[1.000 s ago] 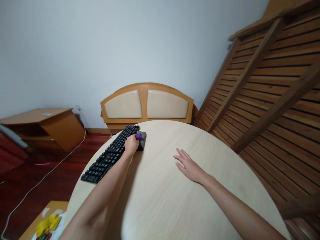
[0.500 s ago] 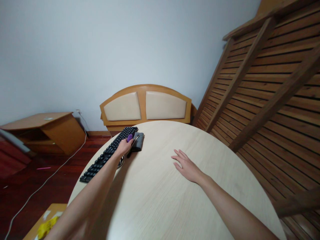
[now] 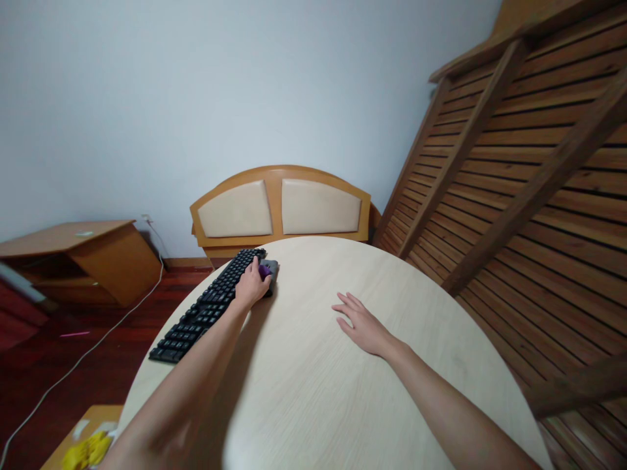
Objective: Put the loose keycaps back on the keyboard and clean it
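Observation:
My left hand [image 3: 251, 285] reaches over the near edge of a dark grey, flat case-like object [image 3: 274, 266]. Its fingers are apart, the index finger pointing forward and the thumb out to the right. Between thumb and fingers shows a small purple thing [image 3: 265, 271], resting on or just above the case; its kind is hidden. Along the left side of my left hand runs a long black keyboard [image 3: 189, 323], set at a slant. My right hand [image 3: 362, 323] rests open on the round pale table [image 3: 313, 385], fingers spread, holding nothing.
Beyond the table stands a wooden headboard [image 3: 277, 196] with two cream panels. A slatted wooden frame [image 3: 490, 189] leans on the right. To the left are a low wooden cabinet [image 3: 105, 267], a white cable [image 3: 93, 352] on the floor and a yellow item [image 3: 88, 450] on a board.
My left hand has turned and loosened from a closed grip near the purple thing to spread fingers. The metal piece beside it no longer shows. My right hand stays put; the view shifts slightly.

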Demonstrator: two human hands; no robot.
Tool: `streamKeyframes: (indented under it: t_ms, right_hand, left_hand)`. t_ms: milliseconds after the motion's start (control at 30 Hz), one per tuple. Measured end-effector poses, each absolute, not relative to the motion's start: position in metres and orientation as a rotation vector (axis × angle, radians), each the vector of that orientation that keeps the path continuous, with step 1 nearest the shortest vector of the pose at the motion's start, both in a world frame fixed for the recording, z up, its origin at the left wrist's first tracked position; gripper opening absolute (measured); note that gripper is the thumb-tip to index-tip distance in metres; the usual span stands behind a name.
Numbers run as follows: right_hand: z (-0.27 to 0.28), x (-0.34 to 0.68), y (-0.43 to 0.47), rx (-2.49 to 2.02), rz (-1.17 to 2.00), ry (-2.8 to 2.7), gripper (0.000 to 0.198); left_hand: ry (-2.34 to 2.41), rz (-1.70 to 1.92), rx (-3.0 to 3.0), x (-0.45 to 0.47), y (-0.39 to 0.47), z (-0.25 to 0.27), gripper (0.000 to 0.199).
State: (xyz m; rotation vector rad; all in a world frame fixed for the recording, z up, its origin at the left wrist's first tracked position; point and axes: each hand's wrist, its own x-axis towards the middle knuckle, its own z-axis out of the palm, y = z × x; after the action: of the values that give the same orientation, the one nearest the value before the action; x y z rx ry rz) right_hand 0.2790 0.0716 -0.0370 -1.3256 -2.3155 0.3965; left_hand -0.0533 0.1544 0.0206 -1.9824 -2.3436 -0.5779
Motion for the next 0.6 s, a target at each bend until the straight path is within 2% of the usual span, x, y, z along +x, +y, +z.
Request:
streamKeyframes:
  t_ms: [367,600]
  right_hand:
    - [-0.036,0.278,0.072,-1.329,0.409,-2.297,0.041]
    - [-0.034,0.282,0.076,-1.345,0.329,-2.311,0.043]
  left_hand:
    - [-2.215,-0.391,-2.014,-0.049,0.137,-0.001,0.063]
    - [-2.046,-0.51,-2.038,-0.036,0.12,0.003,0.068]
